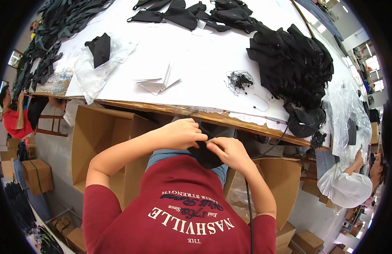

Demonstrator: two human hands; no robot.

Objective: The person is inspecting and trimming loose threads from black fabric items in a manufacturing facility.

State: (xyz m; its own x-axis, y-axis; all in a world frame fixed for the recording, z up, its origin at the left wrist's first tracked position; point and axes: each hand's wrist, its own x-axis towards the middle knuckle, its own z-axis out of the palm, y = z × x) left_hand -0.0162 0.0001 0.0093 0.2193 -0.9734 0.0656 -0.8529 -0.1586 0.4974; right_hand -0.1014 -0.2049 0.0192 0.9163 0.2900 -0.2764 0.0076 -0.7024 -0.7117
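Gripping a soft black piece (208,158) just off the near edge of the desk (196,59), the left hand (184,133) and right hand (230,152), both curled closed, hide much of its outline. Two cardboard boxes (285,182) are each partly covered by an arm (132,146). Near that edge lie one tangle of thin black cords (241,80) and one stack of flat white cards (154,80); heaped black fabric pieces (289,63) overlap beyond counting.

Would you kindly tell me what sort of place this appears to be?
Probably a workshop or small factory handling cloth goods: black cloth pieces lie heaped on a large white table, and cardboard boxes stand nearby.
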